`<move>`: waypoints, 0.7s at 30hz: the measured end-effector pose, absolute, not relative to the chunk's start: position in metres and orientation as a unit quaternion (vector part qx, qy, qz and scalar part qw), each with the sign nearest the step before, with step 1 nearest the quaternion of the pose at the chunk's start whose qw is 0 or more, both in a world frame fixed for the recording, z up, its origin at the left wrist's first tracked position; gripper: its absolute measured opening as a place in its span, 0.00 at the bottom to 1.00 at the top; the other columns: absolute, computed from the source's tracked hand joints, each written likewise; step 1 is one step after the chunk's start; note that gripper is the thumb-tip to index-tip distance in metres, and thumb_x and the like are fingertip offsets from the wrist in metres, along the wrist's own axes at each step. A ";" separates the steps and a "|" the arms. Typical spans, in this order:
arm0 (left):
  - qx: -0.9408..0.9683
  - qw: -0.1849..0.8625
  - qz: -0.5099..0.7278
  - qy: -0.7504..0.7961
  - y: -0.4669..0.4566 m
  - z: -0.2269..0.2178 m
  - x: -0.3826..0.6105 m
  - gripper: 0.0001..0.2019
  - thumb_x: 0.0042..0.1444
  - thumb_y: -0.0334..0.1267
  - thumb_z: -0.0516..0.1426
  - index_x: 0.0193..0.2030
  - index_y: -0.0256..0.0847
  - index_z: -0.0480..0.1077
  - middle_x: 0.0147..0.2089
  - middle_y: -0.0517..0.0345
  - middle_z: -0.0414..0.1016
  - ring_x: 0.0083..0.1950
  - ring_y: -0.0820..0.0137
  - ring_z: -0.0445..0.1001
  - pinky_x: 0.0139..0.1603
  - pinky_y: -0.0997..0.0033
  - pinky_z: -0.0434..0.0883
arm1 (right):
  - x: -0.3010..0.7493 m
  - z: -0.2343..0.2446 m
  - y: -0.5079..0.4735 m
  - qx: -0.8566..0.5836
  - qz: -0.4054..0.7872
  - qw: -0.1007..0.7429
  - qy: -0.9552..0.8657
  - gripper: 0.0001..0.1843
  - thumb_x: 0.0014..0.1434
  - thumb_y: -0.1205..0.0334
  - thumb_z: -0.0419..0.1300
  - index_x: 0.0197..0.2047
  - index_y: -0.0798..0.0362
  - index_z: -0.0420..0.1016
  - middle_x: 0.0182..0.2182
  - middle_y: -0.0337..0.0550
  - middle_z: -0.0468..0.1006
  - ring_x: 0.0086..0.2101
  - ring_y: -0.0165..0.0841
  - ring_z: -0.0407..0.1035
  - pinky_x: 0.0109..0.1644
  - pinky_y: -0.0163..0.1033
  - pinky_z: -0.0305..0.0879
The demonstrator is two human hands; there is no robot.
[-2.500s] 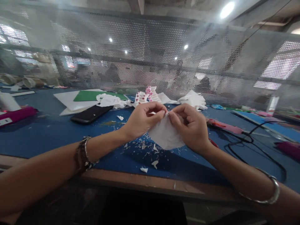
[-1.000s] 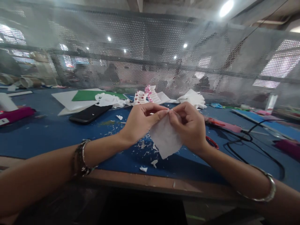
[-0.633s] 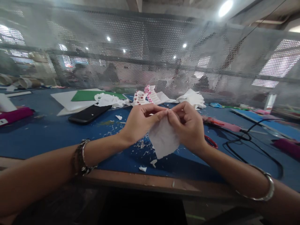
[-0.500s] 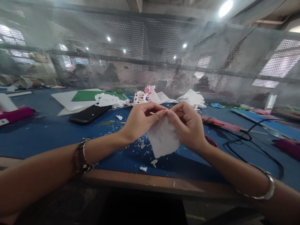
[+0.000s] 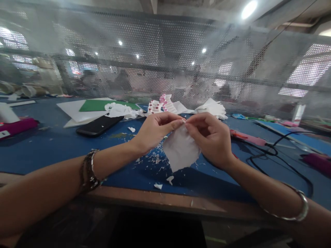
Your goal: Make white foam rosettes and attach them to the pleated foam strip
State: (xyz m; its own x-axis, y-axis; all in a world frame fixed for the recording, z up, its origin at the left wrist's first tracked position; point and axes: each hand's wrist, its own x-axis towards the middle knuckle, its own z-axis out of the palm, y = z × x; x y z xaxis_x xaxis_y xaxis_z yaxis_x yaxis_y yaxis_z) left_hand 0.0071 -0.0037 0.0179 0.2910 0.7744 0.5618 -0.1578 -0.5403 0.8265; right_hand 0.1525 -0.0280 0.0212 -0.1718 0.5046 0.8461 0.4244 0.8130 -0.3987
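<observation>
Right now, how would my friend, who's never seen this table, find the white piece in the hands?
Start at the blue table, just behind its brown front edge. In the middle, above small white scraps, the left hand and right hand pinch the top of a thin white piece hanging between them. Unlike the white pile behind, it's held up.

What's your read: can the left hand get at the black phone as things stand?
Probably yes, though the left hand is busy pinching the white sheet. The black phone lies to its left, near end uncovered, with little more than a paper scrap showing between them.
</observation>
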 end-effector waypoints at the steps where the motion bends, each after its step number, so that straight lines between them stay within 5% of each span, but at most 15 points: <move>1: 0.683 0.424 0.550 0.228 -0.003 0.018 0.007 0.04 0.46 0.33 0.58 0.29 0.36 0.72 0.29 0.60 0.73 0.32 0.78 0.67 0.34 0.81 0.64 | 0.154 0.021 -0.028 -0.297 0.010 0.557 -0.775 0.03 0.48 0.70 0.56 0.29 0.54 0.68 0.23 0.34 0.72 0.23 0.22 0.66 0.23 0.27 0.61; 11: 0.690 0.437 0.531 0.226 -0.001 0.019 0.006 0.05 0.45 0.35 0.58 0.29 0.37 0.73 0.28 0.61 0.73 0.29 0.80 0.66 0.30 0.82 0.63 | 0.161 0.028 -0.026 -0.277 -0.175 0.474 -0.817 0.04 0.50 0.71 0.55 0.30 0.54 0.69 0.26 0.36 0.76 0.26 0.23 0.68 0.30 0.28 0.64; 21: 0.729 0.389 0.517 0.224 -0.004 0.020 0.005 0.07 0.46 0.35 0.57 0.33 0.36 0.73 0.32 0.56 0.75 0.32 0.74 0.70 0.33 0.77 0.67 | 0.160 0.027 -0.027 -0.336 -0.084 0.499 -0.794 0.01 0.51 0.66 0.55 0.29 0.53 0.66 0.24 0.35 0.71 0.23 0.24 0.64 0.25 0.30 0.60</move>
